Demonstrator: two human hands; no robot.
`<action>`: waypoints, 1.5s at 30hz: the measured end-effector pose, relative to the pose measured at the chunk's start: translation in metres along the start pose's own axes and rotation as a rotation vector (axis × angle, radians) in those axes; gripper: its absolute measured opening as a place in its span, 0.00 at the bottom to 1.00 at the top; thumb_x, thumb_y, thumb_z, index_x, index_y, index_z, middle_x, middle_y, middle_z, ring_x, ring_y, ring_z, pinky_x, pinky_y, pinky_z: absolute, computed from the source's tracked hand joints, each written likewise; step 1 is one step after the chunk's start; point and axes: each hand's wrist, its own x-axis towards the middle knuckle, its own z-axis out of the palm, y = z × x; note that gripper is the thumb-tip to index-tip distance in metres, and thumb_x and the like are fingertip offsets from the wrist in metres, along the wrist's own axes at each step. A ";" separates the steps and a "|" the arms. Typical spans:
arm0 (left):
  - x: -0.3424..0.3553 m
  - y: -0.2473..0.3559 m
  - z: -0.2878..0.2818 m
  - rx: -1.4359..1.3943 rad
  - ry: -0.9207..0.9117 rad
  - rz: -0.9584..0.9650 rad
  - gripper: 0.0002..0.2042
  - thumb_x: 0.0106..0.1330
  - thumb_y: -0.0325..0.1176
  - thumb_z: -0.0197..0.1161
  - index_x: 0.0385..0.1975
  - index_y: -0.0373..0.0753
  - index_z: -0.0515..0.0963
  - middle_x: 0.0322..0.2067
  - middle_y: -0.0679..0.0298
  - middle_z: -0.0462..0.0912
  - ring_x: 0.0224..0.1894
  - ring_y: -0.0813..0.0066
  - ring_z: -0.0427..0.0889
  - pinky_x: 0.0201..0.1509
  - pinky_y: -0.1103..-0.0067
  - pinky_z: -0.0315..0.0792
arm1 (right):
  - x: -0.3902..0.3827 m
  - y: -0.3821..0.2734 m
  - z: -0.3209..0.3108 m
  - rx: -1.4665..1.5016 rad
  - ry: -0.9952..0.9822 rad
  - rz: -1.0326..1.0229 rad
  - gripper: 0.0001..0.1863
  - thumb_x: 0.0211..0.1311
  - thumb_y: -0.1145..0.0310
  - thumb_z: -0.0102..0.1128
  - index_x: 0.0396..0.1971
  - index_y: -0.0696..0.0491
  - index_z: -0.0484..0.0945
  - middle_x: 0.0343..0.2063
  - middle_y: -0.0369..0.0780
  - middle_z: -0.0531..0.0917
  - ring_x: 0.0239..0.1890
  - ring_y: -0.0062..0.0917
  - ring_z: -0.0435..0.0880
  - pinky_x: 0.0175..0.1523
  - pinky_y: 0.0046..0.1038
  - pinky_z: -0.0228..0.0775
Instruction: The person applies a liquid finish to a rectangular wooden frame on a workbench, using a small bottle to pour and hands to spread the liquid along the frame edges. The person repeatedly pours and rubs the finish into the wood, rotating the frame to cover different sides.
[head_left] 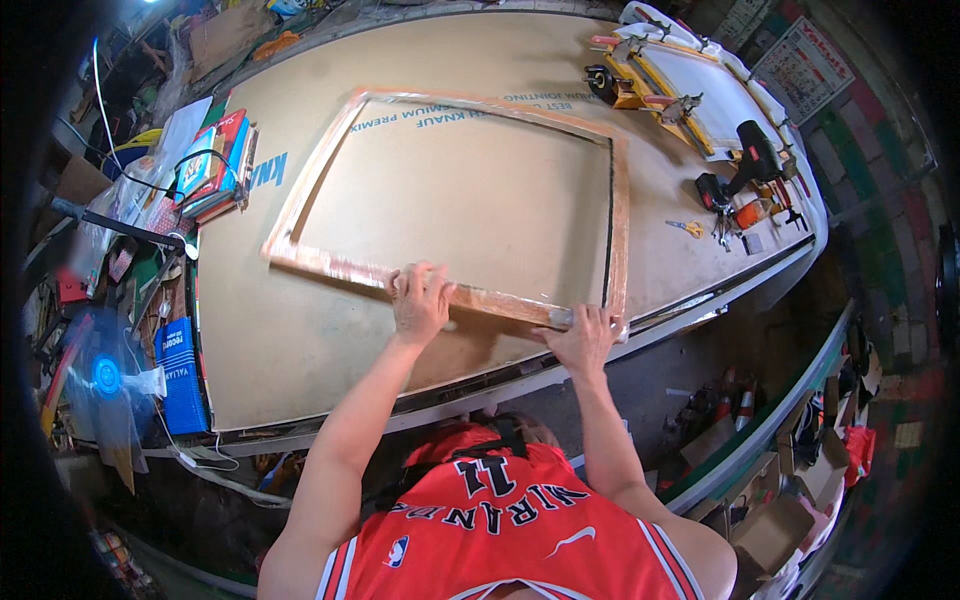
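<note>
A large rectangular wooden frame (335, 266) lies at a slant on the board-topped table, its near side raised a little and casting a shadow. Shiny clear film or tape covers parts of its rails. My left hand (420, 302) grips the middle of the near rail, fingers over the top. Around the near right corner closes my right hand (585, 340), its thumb along the rail's near side. The undersides of both grips are hidden.
A stack of books (213, 165) stands at the table's left. Far right are a clamped yellow frame (690, 85), a black cordless drill (752, 160) and yellow-handled scissors (687, 228). A small fan (108, 375) and blue record book (180, 375) sit off the left edge. Cardboard boxes (775, 535) lie lower right.
</note>
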 end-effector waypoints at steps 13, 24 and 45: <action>-0.039 0.054 -0.028 -1.320 -0.287 -1.466 0.17 0.77 0.46 0.59 0.48 0.36 0.71 0.34 0.65 0.77 0.31 0.78 0.74 0.34 0.78 0.71 | 0.022 -0.088 0.015 0.561 -0.923 0.018 0.15 0.67 0.65 0.59 0.40 0.63 0.85 0.26 0.48 0.86 0.27 0.35 0.85 0.37 0.36 0.77; -0.058 0.028 -0.030 -1.202 -0.205 -1.376 0.14 0.76 0.42 0.61 0.38 0.36 0.72 0.31 0.70 0.73 0.30 0.83 0.68 0.33 0.80 0.65 | 0.038 -0.094 0.044 0.847 -1.291 -0.073 0.11 0.63 0.68 0.61 0.31 0.62 0.86 0.20 0.35 0.82 0.22 0.20 0.80 0.26 0.27 0.72; -0.048 -0.011 -0.038 -0.602 -0.659 -0.975 0.20 0.74 0.45 0.61 0.28 0.32 0.77 0.18 0.53 0.82 0.20 0.60 0.85 0.29 0.65 0.77 | 0.081 -0.096 -0.045 1.130 -0.860 0.153 0.13 0.68 0.70 0.62 0.47 0.62 0.84 0.31 0.39 0.88 0.28 0.16 0.82 0.33 0.19 0.75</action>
